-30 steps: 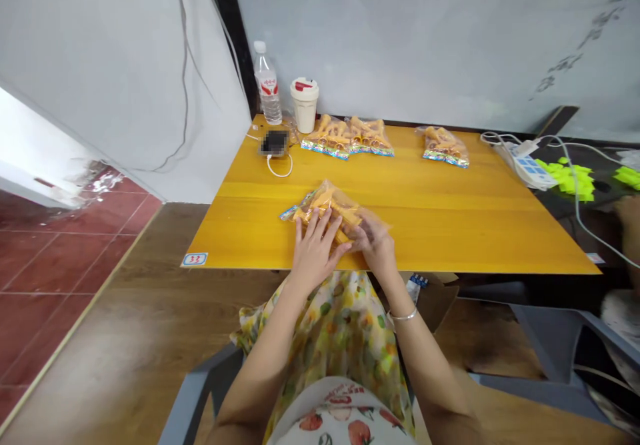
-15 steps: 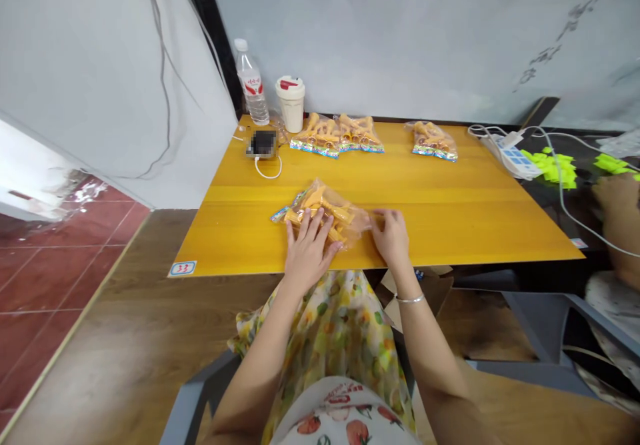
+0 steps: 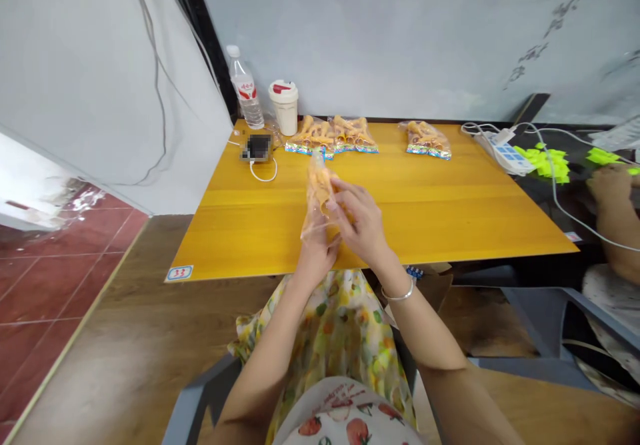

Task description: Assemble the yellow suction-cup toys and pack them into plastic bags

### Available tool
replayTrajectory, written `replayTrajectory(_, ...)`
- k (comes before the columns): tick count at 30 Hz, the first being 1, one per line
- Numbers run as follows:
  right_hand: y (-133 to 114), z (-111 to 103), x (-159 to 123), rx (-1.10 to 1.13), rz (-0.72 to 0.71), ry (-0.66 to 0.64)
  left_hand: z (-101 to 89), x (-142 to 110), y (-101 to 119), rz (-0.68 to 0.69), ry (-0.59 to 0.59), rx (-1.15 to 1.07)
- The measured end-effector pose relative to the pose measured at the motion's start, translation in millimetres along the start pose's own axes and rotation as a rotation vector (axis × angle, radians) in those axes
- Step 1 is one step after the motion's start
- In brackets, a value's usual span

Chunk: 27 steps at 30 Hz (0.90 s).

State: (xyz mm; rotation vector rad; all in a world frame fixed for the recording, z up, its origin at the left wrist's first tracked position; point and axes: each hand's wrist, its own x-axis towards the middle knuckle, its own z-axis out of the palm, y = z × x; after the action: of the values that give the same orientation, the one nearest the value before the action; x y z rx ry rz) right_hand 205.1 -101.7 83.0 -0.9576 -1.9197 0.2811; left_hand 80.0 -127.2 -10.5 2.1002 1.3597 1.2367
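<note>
A clear plastic bag of orange plastic pieces (image 3: 319, 185) is held up off the table in front of me, its coloured header strip pointing away. My left hand (image 3: 316, 253) grips the bag from below and behind, its fingers partly hidden by the plastic. From the right, my right hand (image 3: 359, 222) has its thumb and fingers closed on the bag's side. A silver bangle circles the right wrist. The exact kind of the orange pieces is hard to make out.
Along the back of the yellow table (image 3: 240, 232) lie similar bags (image 3: 356, 133), one (image 3: 425, 140) farther right. A water bottle (image 3: 246, 88), lidded cup (image 3: 285, 108) and cabled device (image 3: 258, 146) stand back left. A power strip (image 3: 506, 155), neon-yellow pieces (image 3: 545, 163) and another person's hand (image 3: 613, 182) are at right.
The bag was lying on the table under my spread left hand, with my right hand at its end. Now it is lifted and turned, and both hands hold it.
</note>
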Motion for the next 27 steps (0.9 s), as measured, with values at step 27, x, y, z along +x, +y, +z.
replayTrajectory(27,57.0,-50.1,-105.3,-0.475,-0.221,-0.503,-75.2,-51.7,-11.7,0.217,-0.230,0.293)
